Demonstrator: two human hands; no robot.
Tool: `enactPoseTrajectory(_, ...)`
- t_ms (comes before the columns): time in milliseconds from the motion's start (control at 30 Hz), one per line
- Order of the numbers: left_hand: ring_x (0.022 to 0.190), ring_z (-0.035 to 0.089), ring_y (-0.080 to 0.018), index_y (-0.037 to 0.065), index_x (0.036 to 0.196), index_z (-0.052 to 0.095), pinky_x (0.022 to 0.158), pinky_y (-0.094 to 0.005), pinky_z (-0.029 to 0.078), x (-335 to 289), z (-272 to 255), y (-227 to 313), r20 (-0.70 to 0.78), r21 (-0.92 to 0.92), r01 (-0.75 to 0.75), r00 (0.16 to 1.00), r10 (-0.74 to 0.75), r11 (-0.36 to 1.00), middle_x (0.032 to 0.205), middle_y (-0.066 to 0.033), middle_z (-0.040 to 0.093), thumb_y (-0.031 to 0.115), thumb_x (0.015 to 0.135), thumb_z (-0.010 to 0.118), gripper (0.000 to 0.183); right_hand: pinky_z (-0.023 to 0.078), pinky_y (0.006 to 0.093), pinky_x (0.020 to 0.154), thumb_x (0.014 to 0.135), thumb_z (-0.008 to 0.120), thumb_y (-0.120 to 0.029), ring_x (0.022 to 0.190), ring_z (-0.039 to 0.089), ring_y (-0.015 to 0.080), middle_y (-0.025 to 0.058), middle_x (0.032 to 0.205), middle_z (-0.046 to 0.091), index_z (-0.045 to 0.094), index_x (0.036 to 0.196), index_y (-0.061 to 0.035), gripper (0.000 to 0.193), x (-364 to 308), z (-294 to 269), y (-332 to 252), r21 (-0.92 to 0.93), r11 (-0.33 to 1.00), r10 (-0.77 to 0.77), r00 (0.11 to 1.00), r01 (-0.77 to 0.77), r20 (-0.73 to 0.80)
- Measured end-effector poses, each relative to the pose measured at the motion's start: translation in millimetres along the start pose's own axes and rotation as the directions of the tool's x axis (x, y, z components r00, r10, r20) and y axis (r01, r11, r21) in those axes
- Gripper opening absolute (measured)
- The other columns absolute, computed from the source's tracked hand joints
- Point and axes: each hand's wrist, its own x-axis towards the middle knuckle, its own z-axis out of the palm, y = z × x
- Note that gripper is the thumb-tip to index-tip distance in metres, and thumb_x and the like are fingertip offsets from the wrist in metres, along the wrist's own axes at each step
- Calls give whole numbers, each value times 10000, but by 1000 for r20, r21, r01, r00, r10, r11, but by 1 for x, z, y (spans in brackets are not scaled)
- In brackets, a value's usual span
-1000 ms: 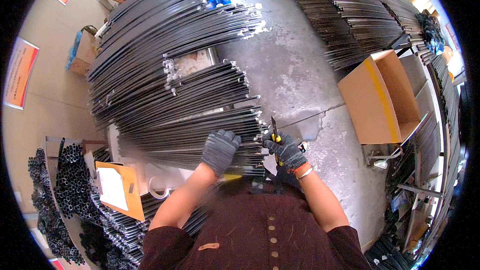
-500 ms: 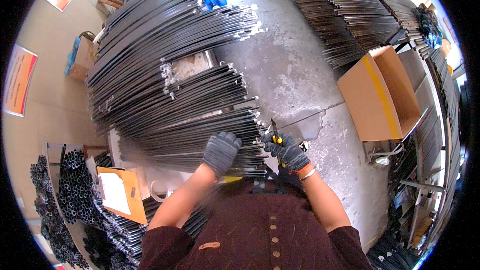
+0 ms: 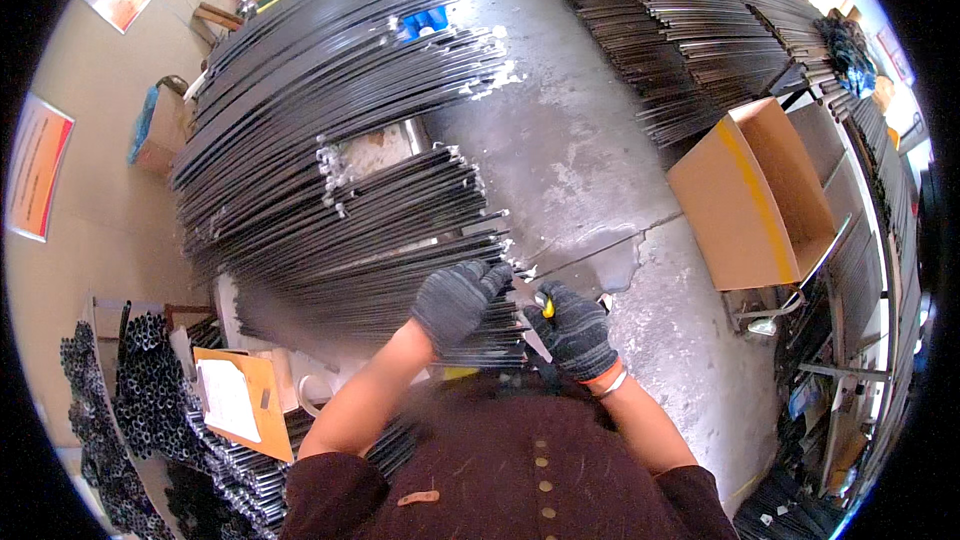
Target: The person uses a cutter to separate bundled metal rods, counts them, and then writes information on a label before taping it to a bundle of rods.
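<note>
My left hand (image 3: 455, 300), in a dark knit glove, lies palm down on the near ends of a stack of long dark metal rods (image 3: 380, 240), fingers curled over them. My right hand (image 3: 572, 330), also gloved, is closed around a small tool with a yellow handle (image 3: 547, 307) just to the right of the rod ends. The two hands are a few centimetres apart at the front corner of the stack.
More rod bundles (image 3: 330, 70) fan out behind and at the far right (image 3: 700, 30). An open cardboard box (image 3: 760, 190) stands on the concrete floor (image 3: 580, 150) to the right. An orange clipboard with paper (image 3: 240, 400) and black tubes (image 3: 140, 390) lie to the left.
Both hands stay at the rod ends, with the left shifting a little over the stack. The view has tilted slightly.
</note>
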Motion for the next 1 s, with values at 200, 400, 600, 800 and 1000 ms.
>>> enactPoseTrajectory(200,827,652,-293,38,1125,595,664,-412,529,24,-9,17,38,-40,-11,999,13,999,942,-133,635,248,861,548,340,491,417,657,847,688,-244,741,633,362,168,809,650,625,982,-59,237,5,-7,4,-98,991,97,995,-95,7)
enactPoseTrajectory(400,724,623,-280,58,1120,589,576,-406,503,20,-33,49,116,-151,-14,993,32,988,842,-123,613,197,865,499,304,522,419,693,829,635,-165,782,663,313,149,935,671,628,1020,-48,224,-14,9,171,-187,937,298,955,-296,-19)
enactPoseTrajectory(600,698,609,-285,113,1089,605,548,-425,483,15,-22,32,85,-69,11,996,-5,998,806,-107,582,209,871,509,257,501,349,772,812,670,-71,885,609,207,76,992,644,609,1014,-65,211,2,-12,96,574,656,425,868,-490,256)
enactPoseTrajectory(800,785,606,-286,118,1042,655,621,-419,499,-22,-17,17,152,-54,177,974,-167,983,874,-103,604,196,840,566,233,473,250,586,872,677,-50,663,562,96,-11,764,612,607,888,-53,72,14,-4,95,642,588,479,851,-492,214)
enactPoseTrajectory(1000,835,589,-297,127,1063,665,659,-417,501,-42,39,22,-8,-92,108,994,-109,990,882,-110,607,238,815,628,274,501,340,748,788,786,-206,804,620,215,98,872,672,639,966,-51,278,-15,88,128,393,833,283,911,-389,301)
